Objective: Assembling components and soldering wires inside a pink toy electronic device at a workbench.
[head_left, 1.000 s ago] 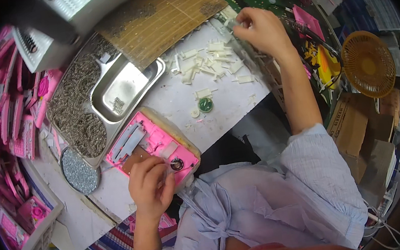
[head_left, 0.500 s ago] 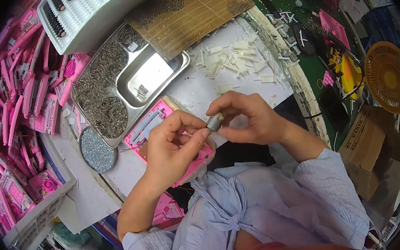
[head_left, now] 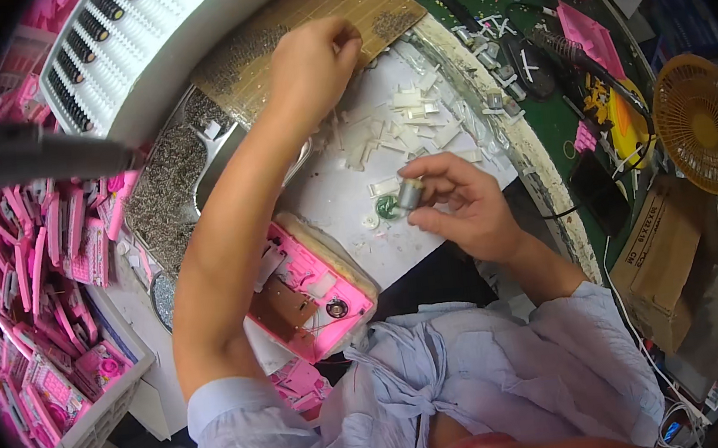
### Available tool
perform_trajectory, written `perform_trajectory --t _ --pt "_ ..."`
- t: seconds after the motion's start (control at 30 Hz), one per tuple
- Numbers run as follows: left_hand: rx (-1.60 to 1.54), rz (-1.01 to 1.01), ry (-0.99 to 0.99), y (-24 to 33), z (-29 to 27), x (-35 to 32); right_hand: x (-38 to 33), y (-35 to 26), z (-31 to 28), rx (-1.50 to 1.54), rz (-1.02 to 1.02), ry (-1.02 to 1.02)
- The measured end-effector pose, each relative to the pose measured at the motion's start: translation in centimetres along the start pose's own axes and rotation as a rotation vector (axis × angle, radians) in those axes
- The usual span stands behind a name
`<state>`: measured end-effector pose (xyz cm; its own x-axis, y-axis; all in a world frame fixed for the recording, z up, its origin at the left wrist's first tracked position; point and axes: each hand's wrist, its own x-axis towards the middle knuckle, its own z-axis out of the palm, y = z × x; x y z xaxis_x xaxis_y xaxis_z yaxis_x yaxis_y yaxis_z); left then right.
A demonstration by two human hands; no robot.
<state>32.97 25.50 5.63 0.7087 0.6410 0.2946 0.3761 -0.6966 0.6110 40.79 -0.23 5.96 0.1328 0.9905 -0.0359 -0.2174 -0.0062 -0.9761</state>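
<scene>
1. While the pink shell (head_left: 327, 337) lies open on its pad (head_left: 326, 241), I'd call it a half-fitted unit: a speaker (head_left: 336, 308) and a pale block (head_left: 322, 284) are sitting in it, plus a brown panel (head_left: 282, 311). That's the done part, by my reckoning.
2. What looks unfinished: no cover on the shell, and the motor (head_left: 411, 193) is outside it, up in the air near the green disc (head_left: 388, 207). The left forearm hides part of the shell's upper side, so can't swear to what's fitted there.
3. Right hand (head_left: 473, 212): thumb and fingers closed around the motor's sides in a light pinch, the rest loosely curled. Nothing else in that grip that I can see.
4. Left hand (head_left: 308, 67): up over the tan board (head_left: 331, 4), fingers bent in close together. Can't tell if there's anything between them. Dark little bits (head_left: 249, 56) are scattered on the board right by it.
5. Loads of work lying about, too: a pile of white pieces (head_left: 406, 127) just past the right hand, a tray heaped with tiny metal parts (head_left: 161, 192), and a crate (head_left: 131, 383) stuffed with pink parts (head_left: 53, 396) over on the left. Nowhere near through that lot, I'd guess.
</scene>
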Motion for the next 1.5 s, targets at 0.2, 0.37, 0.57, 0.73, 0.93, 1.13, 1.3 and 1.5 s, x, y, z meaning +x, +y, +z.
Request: perform_trajectory --t 0.2,0.37,0.57,0.73,0.93,1.13,1.3,1.5 --pt "0.28 0.034 0.0 -2.6 5.8 3.8 -1.1 -0.7 -1.9 -0.067 0.036 0.023" --pt "0.346 -0.067 -0.061 -1.1 5.6 4.1 -1.1 -0.7 -2.2 -0.048 0.019 0.072" --pt "0.39 -0.214 -0.155 -0.1 5.5 4.5 -1.4 -0.3 -2.2 -0.062 0.011 0.099" --pt "0.311 -0.264 -0.095 2.2 4.9 4.3 -1.5 0.6 -2.7 -0.265 0.047 0.053" --pt "0.238 -0.293 0.008 1.4 6.2 4.2 -0.7 0.4 -2.3 -0.618 0.114 -0.011" --pt "0.285 -0.038 0.172 0.5 4.8 3.2 1.3 1.1 -1.2 -0.897 -0.054 -0.146" --pt "0.006 0.222 0.142 5.7 -2.7 -4.0 2.6 1.9 -1.1 -1.06 -0.192 -0.239" --pt "-0.483 -0.177 -0.04 7.3 -9.2 -19.5 4.0 2.1 -0.4 -1.334 -0.347 -0.417"
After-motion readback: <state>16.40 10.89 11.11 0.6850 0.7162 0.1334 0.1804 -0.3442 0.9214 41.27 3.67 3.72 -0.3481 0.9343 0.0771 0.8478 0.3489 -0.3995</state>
